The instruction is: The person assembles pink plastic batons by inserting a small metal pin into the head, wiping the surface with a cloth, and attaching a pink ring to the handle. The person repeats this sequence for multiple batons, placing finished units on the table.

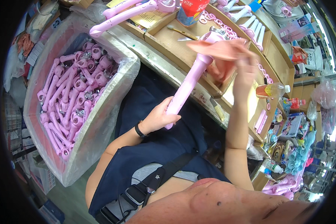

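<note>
My left hand (158,116), with a black band at its wrist, is closed round the lower end of a pink plastic wand (188,84). The wand tilts up and to the right, its thick head partly covered by an orange-pink cloth (216,50). At the head, my right hand (246,61) grips this cloth; motion smears its fingers. A bit of silvery metal or clear plastic shows at the wand's far end. Beneath the cloth, a wooden tray (156,41) lies on the bench.
To the left stands a large plastic-lined bin (128,71) heaped with similar pink wands (69,89). More pink wands (123,16) lie across the bench's far left. A brush (181,32), pink rings (226,28), a red cup (192,11) and an amber bottle (270,90) are around the trays.
</note>
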Demonstrator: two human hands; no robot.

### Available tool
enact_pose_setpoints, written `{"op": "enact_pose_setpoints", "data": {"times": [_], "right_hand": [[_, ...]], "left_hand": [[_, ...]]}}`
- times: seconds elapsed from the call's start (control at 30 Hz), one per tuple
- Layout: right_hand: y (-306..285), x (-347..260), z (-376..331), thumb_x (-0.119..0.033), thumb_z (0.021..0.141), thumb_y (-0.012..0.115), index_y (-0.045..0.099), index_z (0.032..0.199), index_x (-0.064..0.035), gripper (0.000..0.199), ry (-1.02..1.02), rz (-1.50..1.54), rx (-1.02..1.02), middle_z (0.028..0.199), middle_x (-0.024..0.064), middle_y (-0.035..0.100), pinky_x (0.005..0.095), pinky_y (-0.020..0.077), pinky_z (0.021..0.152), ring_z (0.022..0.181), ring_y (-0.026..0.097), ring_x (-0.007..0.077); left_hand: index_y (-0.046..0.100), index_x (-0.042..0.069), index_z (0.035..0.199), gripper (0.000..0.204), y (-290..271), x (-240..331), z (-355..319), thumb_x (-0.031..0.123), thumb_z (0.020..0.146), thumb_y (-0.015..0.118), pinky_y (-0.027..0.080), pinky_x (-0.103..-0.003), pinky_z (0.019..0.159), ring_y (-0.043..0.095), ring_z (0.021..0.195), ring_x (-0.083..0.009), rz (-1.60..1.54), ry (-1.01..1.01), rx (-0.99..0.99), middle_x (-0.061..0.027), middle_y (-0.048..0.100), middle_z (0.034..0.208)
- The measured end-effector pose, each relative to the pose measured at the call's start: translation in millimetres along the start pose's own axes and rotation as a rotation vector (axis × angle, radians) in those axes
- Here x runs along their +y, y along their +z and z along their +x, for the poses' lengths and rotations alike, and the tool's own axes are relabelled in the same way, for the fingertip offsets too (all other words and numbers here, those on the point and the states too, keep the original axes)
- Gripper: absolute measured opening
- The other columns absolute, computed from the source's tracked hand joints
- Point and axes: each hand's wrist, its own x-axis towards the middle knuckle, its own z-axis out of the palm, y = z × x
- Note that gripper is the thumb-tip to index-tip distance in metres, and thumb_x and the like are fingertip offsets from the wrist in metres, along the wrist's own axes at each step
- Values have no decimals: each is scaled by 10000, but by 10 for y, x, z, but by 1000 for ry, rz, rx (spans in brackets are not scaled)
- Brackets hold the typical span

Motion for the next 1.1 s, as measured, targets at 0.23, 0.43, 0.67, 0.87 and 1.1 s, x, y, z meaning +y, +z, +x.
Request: {"op": "enact_pose_setpoints", "data": {"times": [0.23,0.43,0.67,0.87,1.1], "right_hand": [[753,262,-587,-151,891,607,247,1350,36,612,126,126,249,1319,152,361,343,354,1011,1208,428,219],[508,414,-258,-195,874,632,393,1222,17,472,254,347,160,1069,92,564,279,492,781,941,578,149],[829,243,-614,-177,844,642,570,1010,-9,246,604,595,224,884,43,601,267,483,626,730,576,112],[855,116,-751,-182,845,604,605,952,70,274,664,469,-48,974,145,655,318,492,795,844,623,180],[614,248,-226,-320,916,517,452,1258,87,536,287,692,-29,1188,163,551,292,465,824,1111,529,217]], "left_hand": [[387,4,1287,635,-9,-66,-181,195,749,666,500,-322,670,643,719,-237,345,120,192,-149,619,874],[394,-29,1283,685,107,1,-155,195,707,689,494,-348,752,634,852,-372,737,354,217,-249,610,944],[457,-24,1210,597,93,16,-24,165,698,701,496,-333,696,642,748,-247,631,342,224,-167,621,858],[477,-21,1192,571,32,21,-90,182,704,692,481,-336,780,618,857,-292,675,366,232,-162,615,950],[423,-39,1279,463,115,-118,-133,164,885,558,387,-305,964,521,1112,-206,130,494,223,-170,521,1210]]}}
